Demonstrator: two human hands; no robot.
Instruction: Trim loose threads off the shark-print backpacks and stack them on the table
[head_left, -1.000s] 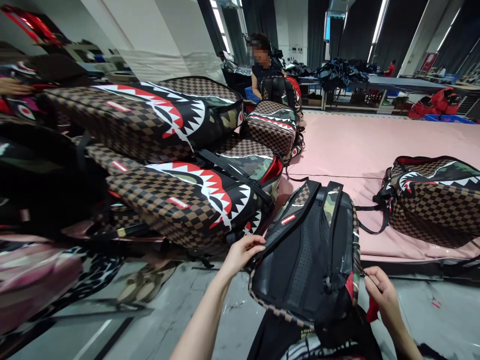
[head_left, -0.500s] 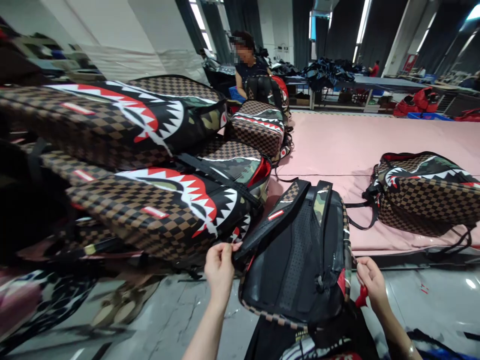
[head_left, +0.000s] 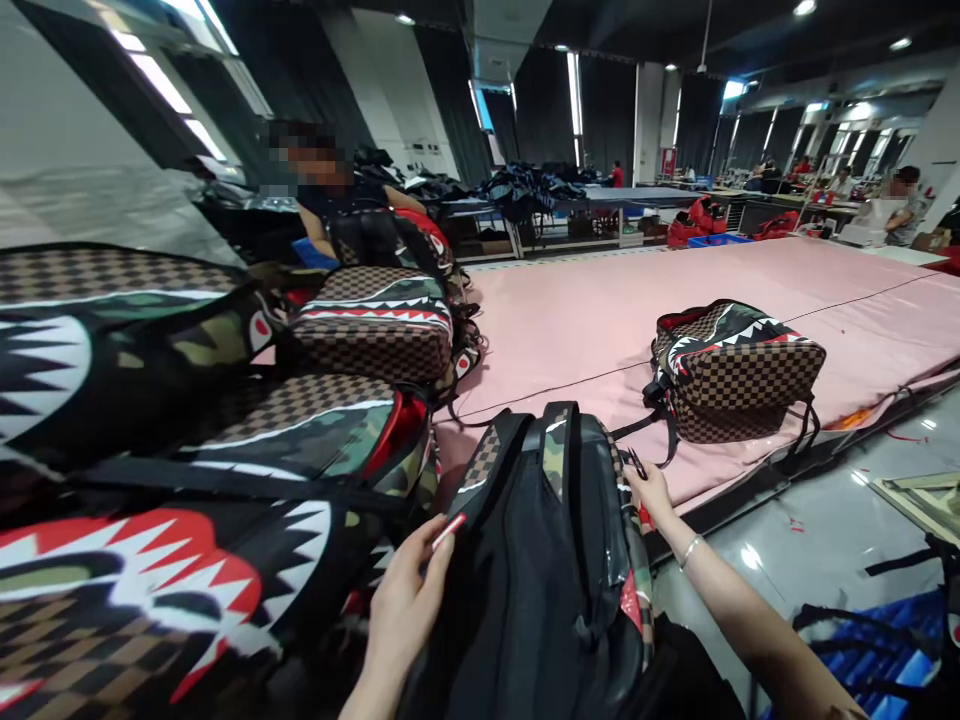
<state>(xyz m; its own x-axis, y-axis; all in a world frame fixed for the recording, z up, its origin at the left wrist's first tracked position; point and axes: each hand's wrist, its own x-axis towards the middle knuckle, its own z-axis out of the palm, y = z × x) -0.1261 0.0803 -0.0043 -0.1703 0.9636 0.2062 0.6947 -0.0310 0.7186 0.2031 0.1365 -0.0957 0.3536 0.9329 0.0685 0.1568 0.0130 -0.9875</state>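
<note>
In front of me a black-backed backpack [head_left: 517, 590] leans against the pink table's edge, its shoulder straps facing up. My left hand [head_left: 409, 590] is closed on the left shoulder strap [head_left: 450, 532], by its red-and-white label. At the pack's right edge, my right hand [head_left: 651, 492] is closed around small thread snips [head_left: 637, 462]. Their dark pointed blades stick up past the fingers, and a bit of red shows below. The fingertips are close to the checkered side; whether they also grip it I cannot tell.
Shark-mouth backpacks [head_left: 150, 570] are piled at left, with another checkered backpack [head_left: 375, 340] behind. A single backpack [head_left: 739, 375] lies on the pink table [head_left: 555, 320] at right. Across the table a co-worker [head_left: 322, 190] handles a bag. A blue crate [head_left: 885, 640] sits low at right.
My view has turned right and come closer to the bags. My left hand has moved up the strap to its label. My right hand has risen along the pack's edge, and the snips' blades now show.
</note>
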